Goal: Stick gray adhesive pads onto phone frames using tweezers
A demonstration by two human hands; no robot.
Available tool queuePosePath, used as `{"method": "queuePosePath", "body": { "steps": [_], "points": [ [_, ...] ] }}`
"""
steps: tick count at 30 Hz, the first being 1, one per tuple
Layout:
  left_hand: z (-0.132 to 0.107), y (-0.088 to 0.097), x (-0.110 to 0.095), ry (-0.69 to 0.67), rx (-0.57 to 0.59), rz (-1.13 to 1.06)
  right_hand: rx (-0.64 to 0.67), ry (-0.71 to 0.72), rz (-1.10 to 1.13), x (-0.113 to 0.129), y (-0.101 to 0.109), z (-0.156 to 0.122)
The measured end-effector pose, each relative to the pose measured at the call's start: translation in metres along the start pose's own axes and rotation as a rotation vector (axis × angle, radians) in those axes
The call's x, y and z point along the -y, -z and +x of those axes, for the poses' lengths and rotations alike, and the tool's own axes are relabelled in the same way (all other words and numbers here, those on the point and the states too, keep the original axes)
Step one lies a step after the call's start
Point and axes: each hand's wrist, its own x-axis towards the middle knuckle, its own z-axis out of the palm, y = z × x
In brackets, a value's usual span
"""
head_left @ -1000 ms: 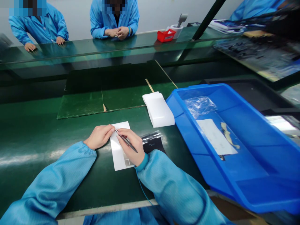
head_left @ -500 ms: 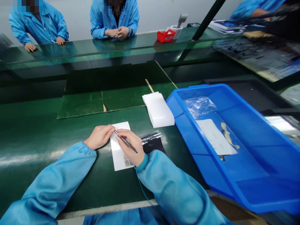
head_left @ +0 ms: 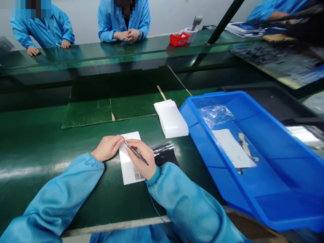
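Note:
A white sheet [head_left: 128, 168] with small grey squares near its lower end lies on the green work surface. My right hand [head_left: 142, 158] is over it, gripping dark tweezers [head_left: 138, 154] whose tips point up and left. At those tips, my left hand [head_left: 108, 147] has its thumb and fingers pinched together over the sheet's left edge. Whatever lies between them is too small to make out. Partly behind my right wrist is a black sheet [head_left: 167, 156] with a clear film strip [head_left: 164, 147] along its top.
A stack of white sheets [head_left: 173, 118] curls beside a large blue tray [head_left: 207, 158] holding a clear bag and paper. Green boards [head_left: 88, 113] lie farther back. Across the bench, two people in blue coats stand near a red box [head_left: 179, 39]; another person's sleeve shows upper right.

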Motion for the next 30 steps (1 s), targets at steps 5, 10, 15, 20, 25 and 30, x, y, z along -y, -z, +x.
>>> {"method": "queuePosePath", "body": {
  "steps": [5,10,15,20,25,30],
  "points": [
    [0.0004,0.0003,-0.0009,0.005,-0.002,0.005,0.038,-0.003,0.006,0.0002,0.0001,0.0003],
    [0.0006,0.001,-0.0017,0.011,0.0,0.001,0.017,-0.007,0.006,0.001,-0.0001,0.0006],
    [0.0005,0.0028,-0.0028,0.007,0.021,-0.01,0.023,-0.005,0.003,0.0011,0.0003,0.0005],
    [0.0008,0.0039,-0.0041,-0.003,0.016,-0.01,0.038,-0.009,0.009,0.0002,0.0007,0.0003],
    [0.0006,0.0035,-0.0035,-0.005,0.016,-0.042,0.049,0.006,0.016,-0.0007,-0.0001,0.0],
    [0.0002,0.0043,-0.0039,0.001,0.013,-0.04,0.024,-0.01,0.001,-0.001,0.0,-0.0002]
  ]
}}
